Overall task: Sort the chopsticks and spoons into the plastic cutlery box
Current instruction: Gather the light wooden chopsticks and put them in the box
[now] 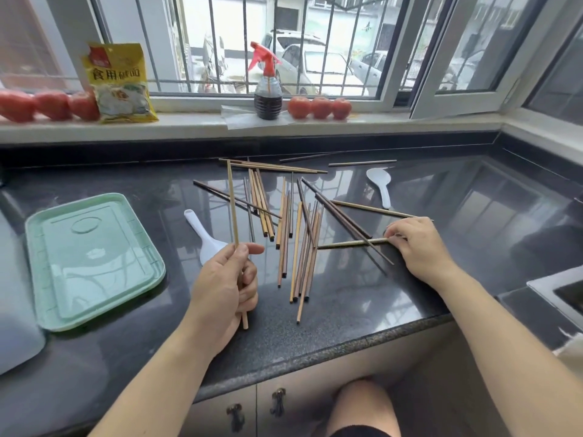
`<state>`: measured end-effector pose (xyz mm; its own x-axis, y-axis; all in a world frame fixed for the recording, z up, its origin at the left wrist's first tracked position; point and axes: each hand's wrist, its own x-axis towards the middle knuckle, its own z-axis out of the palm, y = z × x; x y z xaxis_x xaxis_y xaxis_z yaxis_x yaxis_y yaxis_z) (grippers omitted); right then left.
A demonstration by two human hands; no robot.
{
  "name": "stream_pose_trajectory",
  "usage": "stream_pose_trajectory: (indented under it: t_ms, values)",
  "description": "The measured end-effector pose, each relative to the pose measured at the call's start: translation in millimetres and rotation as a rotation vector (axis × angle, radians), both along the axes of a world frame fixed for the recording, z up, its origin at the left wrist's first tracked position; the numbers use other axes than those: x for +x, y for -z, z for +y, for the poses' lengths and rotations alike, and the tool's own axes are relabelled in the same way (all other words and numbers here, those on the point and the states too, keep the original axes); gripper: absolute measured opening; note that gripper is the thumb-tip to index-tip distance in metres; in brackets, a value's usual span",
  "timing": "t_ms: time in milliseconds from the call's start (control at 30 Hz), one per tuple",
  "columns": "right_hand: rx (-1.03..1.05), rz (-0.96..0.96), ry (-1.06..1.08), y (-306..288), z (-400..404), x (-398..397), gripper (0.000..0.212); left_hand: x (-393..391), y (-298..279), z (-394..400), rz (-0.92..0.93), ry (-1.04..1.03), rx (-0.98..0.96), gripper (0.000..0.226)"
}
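Observation:
Several wooden and dark chopsticks [285, 222] lie scattered across the black countertop. My left hand [225, 285] grips a light bamboo chopstick [232, 203] that points away from me. My right hand [416, 247] pinches the end of another light chopstick [347, 244] lying flat on the counter, crossed by dark ones. One white plastic spoon [203, 238] lies just beyond my left hand, a second white spoon [380, 184] lies farther right. The pale green plastic cutlery box [91, 260] sits at the left, lid on.
On the windowsill stand a yellow packet [121, 83], a red-topped spray bottle [267, 89] and rows of tomatoes [318, 107]. A sink corner [558, 294] shows at the right. A white board edge [15, 326] lies at the far left.

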<state>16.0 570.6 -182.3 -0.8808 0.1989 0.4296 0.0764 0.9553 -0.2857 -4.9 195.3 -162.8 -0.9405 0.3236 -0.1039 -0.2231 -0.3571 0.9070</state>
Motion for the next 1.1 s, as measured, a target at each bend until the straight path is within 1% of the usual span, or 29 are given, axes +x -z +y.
stream_pose_trajectory:
  t_ms: [67, 133, 300, 400, 500, 567, 600, 633, 700, 767, 833, 867, 900, 933, 967, 1033, 1067, 1100]
  values:
    - [-0.021, -0.021, 0.023, -4.1, -3.9, 0.6, 0.015, 0.1, -0.4, -0.7, 0.002, 0.001, 0.005, 0.025]
    - [-0.017, 0.009, 0.051, -7.6, -8.3, 2.9, 0.013, 0.4, -0.9, -0.9, 0.001, 0.001, 0.007, 0.025]
    - [0.170, 0.247, 0.065, -5.9, -20.2, 14.6, 0.011, 2.0, -2.0, -0.4, 0.001, 0.000, -0.002, 0.025]
    - [0.148, 0.302, -0.031, -7.0, -33.9, 19.9, 0.006, 4.3, -4.7, -0.5, -0.023, -0.009, 0.019, 0.026]
    - [0.081, 0.347, -0.078, -10.4, -52.6, 26.9, 0.009, 5.9, -7.1, -1.5, -0.026, -0.022, 0.035, 0.027]
    - [-0.082, 0.320, -0.014, -12.4, -69.9, 32.7, 0.018, 5.5, -7.0, -1.7, -0.012, -0.035, 0.036, 0.028]
    - [-0.212, 0.289, 0.035, -13.7, -79.2, 35.0, 0.023, 5.0, -6.6, -1.5, -0.001, -0.041, 0.029, 0.028]
    - [-0.363, 0.236, 0.082, -16.1, -88.8, 37.5, 0.027, 4.8, -6.4, -1.4, 0.008, -0.047, 0.019, 0.028]
    - [-0.678, 0.061, 0.143, -22.3, -106.7, 40.3, 0.036, 4.6, -6.6, -0.9, 0.013, -0.060, 0.005, 0.026]
    - [-1.066, -0.096, 0.155, -29.5, -120.6, 40.8, 0.048, 4.5, -7.0, -1.4, 0.007, -0.070, 0.004, 0.025]
    - [-1.470, -0.155, 0.136, -34.5, -128.9, 40.5, 0.054, 4.9, -7.8, -1.5, 0.002, -0.069, 0.013, 0.024]
    - [-1.611, -0.158, 0.130, -35.7, -131.2, 39.6, 0.053, 5.2, -8.5, -1.6, -0.003, -0.066, 0.020, 0.023]
    - [-1.695, -0.164, 0.119, -36.4, -133.0, 38.5, 0.050, 5.4, -8.8, -1.5, -0.010, -0.063, 0.026, 0.022]
    - [-1.719, -0.187, 0.106, -35.7, -134.9, 37.7, 0.047, 6.0, -9.2, -1.2, -0.017, -0.058, 0.029, 0.021]
    - [-1.676, -0.224, 0.095, -35.1, -139.0, 37.3, 0.043, 6.4, -9.6, -1.1, -0.020, -0.054, 0.030, 0.021]
    - [-1.408, -0.272, 0.106, -29.6, -150.8, 34.9, 0.028, 6.8, -10.8, -0.5, -0.019, -0.059, 0.030, 0.023]
    - [-1.263, -0.244, 0.119, -26.4, -158.3, 33.4, 0.020, 6.9, -11.8, 0.0, -0.023, -0.069, 0.032, 0.025]
    - [-1.148, -0.192, 0.115, -24.4, -167.0, 32.5, 0.016, 6.8, -12.5, 0.5, -0.031, -0.080, 0.038, 0.026]
